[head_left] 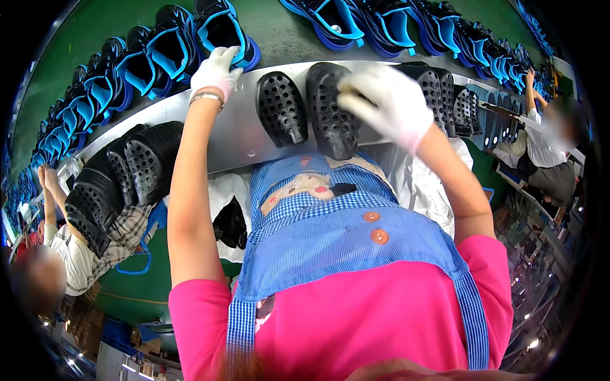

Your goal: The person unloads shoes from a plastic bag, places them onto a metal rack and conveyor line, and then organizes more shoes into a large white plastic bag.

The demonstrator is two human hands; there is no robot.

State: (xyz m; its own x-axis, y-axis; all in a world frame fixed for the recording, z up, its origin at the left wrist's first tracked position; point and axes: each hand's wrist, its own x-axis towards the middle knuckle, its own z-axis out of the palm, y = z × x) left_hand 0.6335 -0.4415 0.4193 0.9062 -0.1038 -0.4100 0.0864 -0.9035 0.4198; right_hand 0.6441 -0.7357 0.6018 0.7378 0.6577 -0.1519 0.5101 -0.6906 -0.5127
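My left hand (218,71), in a white glove, is at the heel of a black sneaker (223,28) with blue lining, its fingers bent over the heel edge. My right hand (393,105), also gloved, is smeared by motion. Its fingertips are beside the upper part of a black perforated plastic shoe insert (332,120); whether they touch it I cannot tell. Another such insert (279,105) lies just to the left, on the metal ledge (244,143) in front of me.
Rows of matching sneakers (168,47) line the green surface (264,32) beyond the ledge. More black inserts are stacked at the left (149,155) and right (429,92). White plastic bags (416,184) hang below the ledge. Co-workers sit at left (76,254) and right (549,152).
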